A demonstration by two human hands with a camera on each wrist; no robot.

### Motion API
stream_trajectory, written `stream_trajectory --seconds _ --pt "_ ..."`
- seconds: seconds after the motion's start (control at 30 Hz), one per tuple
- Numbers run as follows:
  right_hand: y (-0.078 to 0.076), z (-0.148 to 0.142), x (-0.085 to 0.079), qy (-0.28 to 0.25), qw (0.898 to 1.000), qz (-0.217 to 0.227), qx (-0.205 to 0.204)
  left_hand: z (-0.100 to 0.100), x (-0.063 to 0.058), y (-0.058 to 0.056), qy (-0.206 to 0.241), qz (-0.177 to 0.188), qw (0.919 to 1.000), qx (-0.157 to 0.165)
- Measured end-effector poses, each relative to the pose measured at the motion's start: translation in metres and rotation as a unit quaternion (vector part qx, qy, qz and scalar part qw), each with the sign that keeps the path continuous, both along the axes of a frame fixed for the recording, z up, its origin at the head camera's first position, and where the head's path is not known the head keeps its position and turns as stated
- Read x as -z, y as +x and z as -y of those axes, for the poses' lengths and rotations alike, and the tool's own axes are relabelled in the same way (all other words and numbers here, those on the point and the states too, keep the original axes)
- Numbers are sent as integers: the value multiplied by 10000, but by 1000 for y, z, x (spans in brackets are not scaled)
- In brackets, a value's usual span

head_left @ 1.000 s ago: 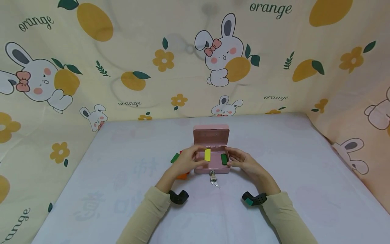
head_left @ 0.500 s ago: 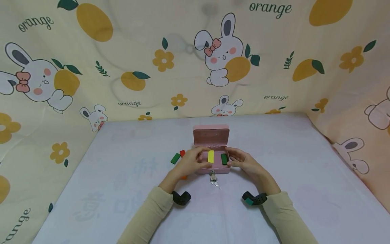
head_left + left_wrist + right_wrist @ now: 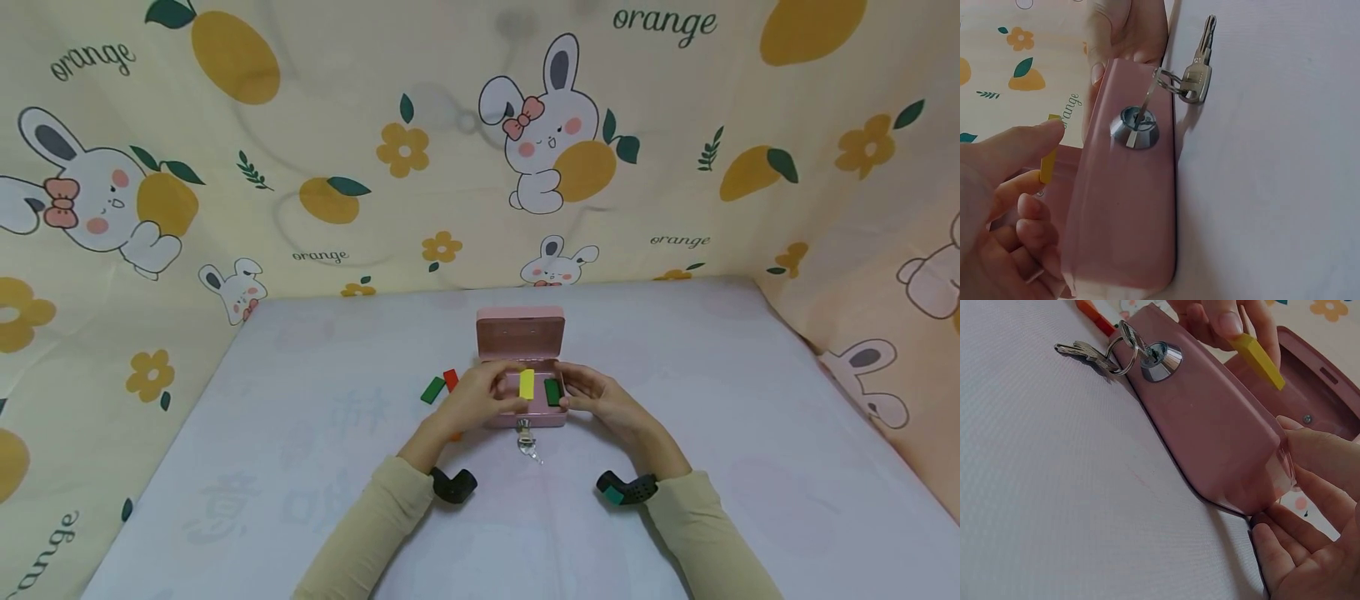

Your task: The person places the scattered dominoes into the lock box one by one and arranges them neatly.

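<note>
My left hand (image 3: 478, 395) pinches a yellow domino block (image 3: 527, 384) between thumb and fingertips, over the inside of a small pink metal cash box (image 3: 520, 312). The block stands on end in the head view, and its tip points toward the box's interior in the right wrist view (image 3: 1260, 361). A dark green domino block (image 3: 552, 392) lies inside the box, at the right. My right hand (image 3: 609, 403) holds the box's right side, thumb at the rim and fingers along the outer wall. The lid is raised at the back.
Keys (image 3: 1197, 78) on a ring hang from the lock (image 3: 1137, 127) on the box's front. Left of the box, partly behind my left hand, lie a green block (image 3: 432, 389), a red block (image 3: 450, 378) and something orange (image 3: 455, 437). A patterned cloth (image 3: 405, 208) rises behind the table.
My left hand has moved right with the yellow block, from the left part of the box toward its middle. More of the loose blocks shows behind it. My right hand has stayed in place.
</note>
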State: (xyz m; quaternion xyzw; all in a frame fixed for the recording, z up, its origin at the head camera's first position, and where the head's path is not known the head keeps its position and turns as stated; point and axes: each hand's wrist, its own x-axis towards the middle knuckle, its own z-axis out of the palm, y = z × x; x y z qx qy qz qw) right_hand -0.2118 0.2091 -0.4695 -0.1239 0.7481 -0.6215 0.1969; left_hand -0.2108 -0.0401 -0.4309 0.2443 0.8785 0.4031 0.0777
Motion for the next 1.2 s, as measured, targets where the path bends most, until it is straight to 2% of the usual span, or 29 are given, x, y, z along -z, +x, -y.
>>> stream_trajectory --seconds 0.27,0.43,0.6,0.97,1.2 --pt "-1 0 1 -36 10000 -64 -58 -7 3 -2 48 64 10000 46" --pt "-2 -1 1 -37 9998 -198 -92 -11 5 -3 -72 -130 9999 85" --pt "-2 -2 2 -33 9995 -278 -125 -14 7 -3 -192 -151 9997 46" --pt "-3 -3 3 -96 9998 -140 -66 -22 6 0 -531 -22 9977 -415" --pt "-1 -2 2 -45 9998 -182 -63 -29 9 0 -983 -194 9930 -626"
